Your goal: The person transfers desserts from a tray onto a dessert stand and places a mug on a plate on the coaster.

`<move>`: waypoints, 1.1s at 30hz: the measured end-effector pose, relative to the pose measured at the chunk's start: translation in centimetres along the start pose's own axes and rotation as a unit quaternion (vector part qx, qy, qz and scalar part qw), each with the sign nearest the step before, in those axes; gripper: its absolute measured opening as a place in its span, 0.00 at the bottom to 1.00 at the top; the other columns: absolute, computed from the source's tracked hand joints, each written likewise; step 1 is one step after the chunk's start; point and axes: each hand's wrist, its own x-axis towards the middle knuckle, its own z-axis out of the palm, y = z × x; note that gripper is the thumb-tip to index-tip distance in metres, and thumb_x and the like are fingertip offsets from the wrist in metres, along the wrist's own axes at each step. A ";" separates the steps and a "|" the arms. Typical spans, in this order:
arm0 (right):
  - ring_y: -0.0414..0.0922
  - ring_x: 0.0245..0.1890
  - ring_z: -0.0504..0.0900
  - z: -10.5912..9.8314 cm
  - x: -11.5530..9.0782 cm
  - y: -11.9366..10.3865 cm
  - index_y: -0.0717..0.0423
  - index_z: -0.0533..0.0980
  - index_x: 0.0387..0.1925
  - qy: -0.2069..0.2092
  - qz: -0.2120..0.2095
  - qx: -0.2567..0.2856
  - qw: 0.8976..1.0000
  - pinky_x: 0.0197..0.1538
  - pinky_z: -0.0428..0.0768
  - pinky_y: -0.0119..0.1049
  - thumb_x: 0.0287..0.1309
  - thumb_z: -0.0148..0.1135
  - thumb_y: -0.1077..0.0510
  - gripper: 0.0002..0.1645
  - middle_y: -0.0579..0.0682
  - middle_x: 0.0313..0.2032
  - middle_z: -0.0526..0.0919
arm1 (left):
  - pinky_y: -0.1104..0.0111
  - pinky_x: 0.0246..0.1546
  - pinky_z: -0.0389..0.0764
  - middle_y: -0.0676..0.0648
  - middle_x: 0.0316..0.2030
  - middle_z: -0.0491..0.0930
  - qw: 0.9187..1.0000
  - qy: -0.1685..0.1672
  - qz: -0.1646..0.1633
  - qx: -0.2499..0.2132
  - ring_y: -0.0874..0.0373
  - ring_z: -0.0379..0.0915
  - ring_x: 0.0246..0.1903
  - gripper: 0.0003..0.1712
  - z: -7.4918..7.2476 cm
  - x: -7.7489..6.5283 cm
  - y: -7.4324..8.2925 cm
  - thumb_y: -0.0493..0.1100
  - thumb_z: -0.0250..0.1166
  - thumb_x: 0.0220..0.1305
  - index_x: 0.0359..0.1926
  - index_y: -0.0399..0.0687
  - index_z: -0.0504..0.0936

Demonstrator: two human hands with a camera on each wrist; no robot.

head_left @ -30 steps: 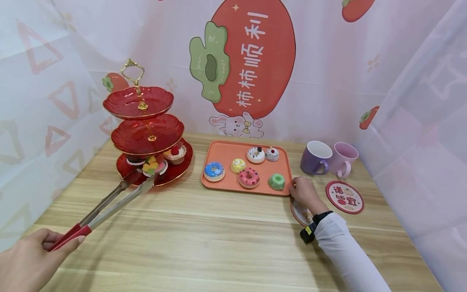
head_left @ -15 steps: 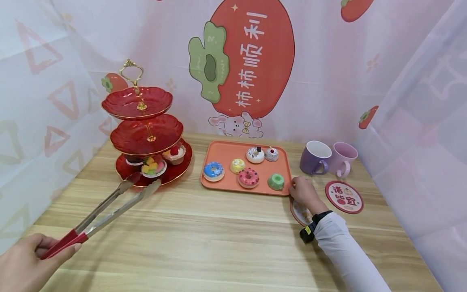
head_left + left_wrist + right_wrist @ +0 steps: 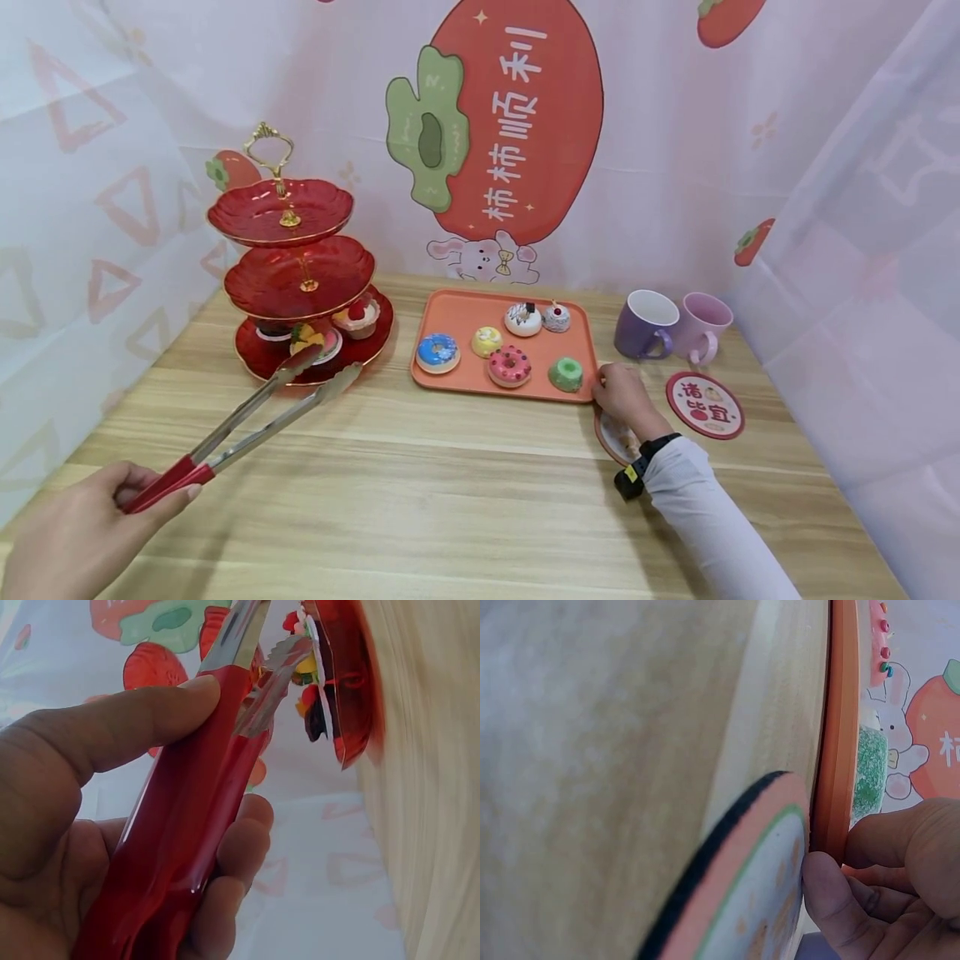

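My left hand (image 3: pixel 97 525) grips a pair of tongs (image 3: pixel 167 486) by its red handles (image 3: pixel 165 817), thumb on one side and fingers round the other. The metal tips are spread with nothing between them, at the front edge of the red three-tier stand (image 3: pixel 273 287). One tip overlaps a fruit tart (image 3: pixel 328 342) on the bottom tier. A berry-topped tart (image 3: pixel 358 317) and a dark one partly hidden sit beside it. My right hand (image 3: pixel 624 396) pinches the front right corner of an orange tray (image 3: pixel 457 310) between thumb and fingers.
Blue (image 3: pixel 438 354), pink (image 3: pixel 509 367) and white (image 3: pixel 522 319) donuts and small cakes lie on the tray. A round coaster (image 3: pixel 750 900) lies under my right wrist, another coaster (image 3: pixel 705 405) beside it. Purple (image 3: pixel 637 327) and pink (image 3: pixel 705 323) mugs stand behind.
The tongs' tips came back from around the fruit tart and spread wider, then shifted right with my left hand. The tart rests on the bottom tier. My right hand stays at the tray corner.
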 end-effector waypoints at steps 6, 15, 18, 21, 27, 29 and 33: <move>0.45 0.17 0.69 0.1 0.0 -0.1 0.65 0.74 0.25 0.001 -0.002 -0.001 1.000 0.22 0.65 0.36 0.55 0.53 0.67 0.06 0.51 0.17 0.71 | 0.66 0.18 0.60 0.53 0.21 0.76 1.000 -0.007 0.006 0.002 0.59 0.63 0.18 0.26 0.3 0.4 0.9 0.62 0.67 0.52 0.34 0.42 0.78; 0.44 0.16 0.68 0.2 0.0 0.1 0.64 0.73 0.23 0.011 -0.007 -0.004 1.000 0.21 0.64 0.35 0.55 0.54 0.67 0.07 0.50 0.16 0.70 | 0.65 0.17 0.59 0.52 0.19 0.74 0.999 0.014 0.033 0.003 0.57 0.62 0.17 0.26 1.3 1.3 1.9 0.61 0.69 0.48 0.32 0.43 0.79; 0.43 0.15 0.66 0.2 0.0 0.1 0.62 0.72 0.20 0.025 -0.020 -0.018 0.999 0.20 0.62 0.35 0.53 0.55 0.67 0.08 0.49 0.14 0.69 | 0.65 0.17 0.59 0.53 0.18 0.73 0.999 0.017 0.045 0.003 0.57 0.61 0.17 0.25 1.7 1.6 2.5 0.61 0.70 0.48 0.32 0.44 0.79; 0.43 0.15 0.65 0.2 0.0 0.1 0.61 0.71 0.19 0.033 -0.026 -0.024 0.999 0.20 0.61 0.35 0.53 0.55 0.67 0.10 0.48 0.14 0.68 | 0.65 0.17 0.59 0.53 0.18 0.72 0.998 0.019 0.057 -0.005 0.57 0.61 0.17 0.24 2.1 2.0 3.2 0.60 0.70 0.47 0.31 0.45 0.79; 0.43 0.15 0.66 0.2 -0.1 0.1 0.62 0.72 0.21 0.024 -0.022 -0.016 0.999 0.20 0.62 0.34 0.54 0.55 0.67 0.08 0.49 0.14 0.69 | 0.65 0.17 0.60 0.52 0.19 0.73 0.997 0.020 0.078 -0.014 0.57 0.63 0.17 0.23 2.9 2.8 4.3 0.59 0.71 0.47 0.31 0.44 0.78; 0.43 0.15 0.67 0.2 -0.1 0.1 0.63 0.73 0.21 0.022 -0.021 -0.014 0.999 0.20 0.62 0.34 0.54 0.55 0.67 0.08 0.49 0.15 0.70 | 0.65 0.17 0.61 0.52 0.19 0.74 0.996 0.025 0.086 -0.017 0.58 0.63 0.17 0.23 3.3 3.1 4.7 0.58 0.71 0.47 0.30 0.45 0.78; 0.43 0.15 0.67 0.2 -0.1 0.0 0.63 0.73 0.22 0.023 -0.020 -0.011 0.999 0.20 0.63 0.34 0.54 0.55 0.67 0.07 0.49 0.15 0.70 | 0.65 0.17 0.61 0.52 0.18 0.73 0.994 0.033 0.100 -0.022 0.58 0.64 0.17 0.22 3.9 3.5 5.4 0.57 0.72 0.46 0.29 0.44 0.78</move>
